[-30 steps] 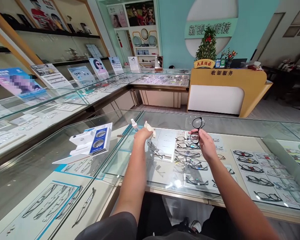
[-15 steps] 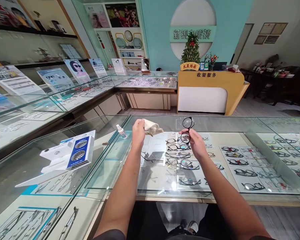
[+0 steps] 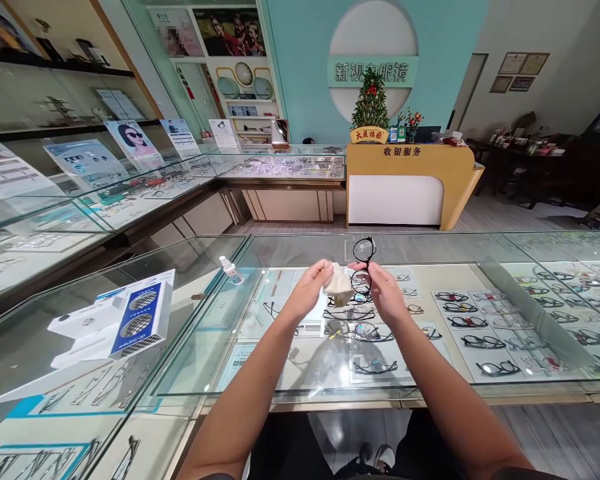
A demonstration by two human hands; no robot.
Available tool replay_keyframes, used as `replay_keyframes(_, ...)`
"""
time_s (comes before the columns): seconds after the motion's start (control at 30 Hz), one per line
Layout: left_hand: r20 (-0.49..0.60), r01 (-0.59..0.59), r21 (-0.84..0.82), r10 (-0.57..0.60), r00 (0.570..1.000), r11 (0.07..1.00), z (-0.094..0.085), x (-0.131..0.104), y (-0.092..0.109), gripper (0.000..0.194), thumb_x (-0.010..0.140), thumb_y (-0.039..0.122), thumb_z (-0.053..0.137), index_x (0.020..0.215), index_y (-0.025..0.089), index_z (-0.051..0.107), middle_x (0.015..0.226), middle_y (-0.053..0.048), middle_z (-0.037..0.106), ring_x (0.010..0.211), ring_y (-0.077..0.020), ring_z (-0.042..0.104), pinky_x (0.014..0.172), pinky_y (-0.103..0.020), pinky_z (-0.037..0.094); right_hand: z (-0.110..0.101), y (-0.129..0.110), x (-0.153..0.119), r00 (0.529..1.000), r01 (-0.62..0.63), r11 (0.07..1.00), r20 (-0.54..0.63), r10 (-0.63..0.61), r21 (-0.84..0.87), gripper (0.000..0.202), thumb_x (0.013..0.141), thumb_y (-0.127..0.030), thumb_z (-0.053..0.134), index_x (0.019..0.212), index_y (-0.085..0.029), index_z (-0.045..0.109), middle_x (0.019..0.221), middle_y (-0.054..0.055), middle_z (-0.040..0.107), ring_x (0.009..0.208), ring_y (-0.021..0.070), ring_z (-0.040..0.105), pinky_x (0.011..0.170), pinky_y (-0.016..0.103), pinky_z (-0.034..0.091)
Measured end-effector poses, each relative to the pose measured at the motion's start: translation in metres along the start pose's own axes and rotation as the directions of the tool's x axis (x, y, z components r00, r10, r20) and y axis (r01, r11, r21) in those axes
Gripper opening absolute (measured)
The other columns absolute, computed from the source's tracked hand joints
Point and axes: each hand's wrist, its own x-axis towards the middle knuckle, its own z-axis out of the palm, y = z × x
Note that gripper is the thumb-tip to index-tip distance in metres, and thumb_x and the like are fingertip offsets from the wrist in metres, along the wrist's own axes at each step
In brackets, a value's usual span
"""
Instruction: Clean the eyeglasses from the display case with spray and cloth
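Above the glass counter (image 3: 300,393), my left hand (image 3: 310,288) pinches a cream cloth (image 3: 338,283) that hangs from its fingertips. My right hand (image 3: 384,290) is closed on a pair of black round-rimmed glasses (image 3: 364,250), held on end with one lens above the other. The cloth is just left of the lower lens; whether they touch I cannot tell. Under the glass, several rows of eyeglass frames (image 3: 375,367) lie below my hands.
A small white spray bottle (image 3: 231,271) stands on the counter to the left. Beside it is an open blue and white box (image 3: 140,320). Glass display cases (image 3: 280,167) run along the left and back, and a yellow desk (image 3: 460,173) stands behind.
My left hand has moved right with the cloth, close to the glasses. My right hand still holds the glasses upright. The view has shifted slightly.
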Motion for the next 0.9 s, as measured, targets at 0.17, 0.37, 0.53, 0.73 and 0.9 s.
replay_keyframes(0.17, 0.131, -0.067, 0.106, 0.053, 0.990, 0.992, 0.014, -0.010, 0.009, 0.052, 0.099, 0.073, 0.060, 0.082, 0.024, 0.052, 0.090, -0.003, 0.057, 0.088, -0.0206, 0.058, 0.084, -0.032, 0.048, 0.002, 0.006, -0.001, 1.000, -0.022, 0.999, 0.010, 0.022, -0.037, 0.033, 0.101, -0.059, 0.068, 0.104, -0.030, 0.085, 0.134, 0.005, 0.079, 0.136, 0.0304, 0.065, 0.126, 0.046, 0.040)
replay_keyframes(0.37, 0.181, -0.122, 0.100, 0.102, 0.978, 0.988, 0.021, -0.013, 0.011, 0.052, 0.101, 0.070, 0.059, 0.078, 0.024, 0.051, 0.111, -0.009, 0.063, 0.148, -0.0329, 0.055, 0.120, -0.042, 0.042, 0.005, 0.010, -0.002, 1.000, -0.016, 0.997, 0.010, 0.017, -0.070, 0.036, 0.099, -0.063, 0.070, 0.103, -0.031, 0.084, 0.136, 0.005, 0.078, 0.138, 0.0290, 0.064, 0.128, 0.046, 0.038)
replay_keyframes(0.53, 0.130, -0.167, 0.106, 0.153, 0.980, 0.980, 0.027, -0.013, 0.004, 0.056, 0.104, 0.073, 0.051, 0.086, 0.024, 0.073, 0.120, -0.013, 0.065, 0.146, -0.0344, 0.056, 0.117, -0.044, 0.045, 0.007, 0.012, -0.002, 0.999, -0.043, 0.998, 0.008, 0.044, -0.038, 0.037, 0.099, -0.065, 0.069, 0.102, -0.031, 0.084, 0.136, 0.006, 0.077, 0.136, 0.0295, 0.066, 0.125, 0.047, 0.043)
replay_keyframes(0.73, -0.096, -0.145, 0.020, 0.146, 0.985, 0.989, 0.044, -0.017, -0.006, 0.045, 0.086, 0.061, 0.085, 0.073, 0.023, 0.065, 0.107, -0.011, 0.068, 0.140, -0.0333, 0.060, 0.108, -0.041, 0.051, 0.018, 0.010, -0.008, 0.998, -0.050, 0.999, 0.049, 0.049, 0.019, 0.033, 0.100, -0.061, 0.069, 0.105, -0.032, 0.083, 0.141, 0.005, 0.075, 0.140, 0.0293, 0.063, 0.128, 0.047, 0.041)
replay_keyframes(0.9, -0.136, 0.008, -0.141, -0.027, 0.990, 0.990, 0.048, -0.016, -0.007, 0.061, 0.070, 0.059, 0.096, 0.084, 0.024, 0.049, 0.117, -0.008, 0.075, 0.106, -0.0233, 0.069, 0.089, -0.035, 0.053, 0.021, 0.010, -0.010, 0.998, -0.058, 0.997, 0.037, 0.056, 0.056, 0.035, 0.099, -0.063, 0.069, 0.104, -0.030, 0.083, 0.142, 0.006, 0.075, 0.142, 0.0306, 0.062, 0.126, 0.046, 0.044)
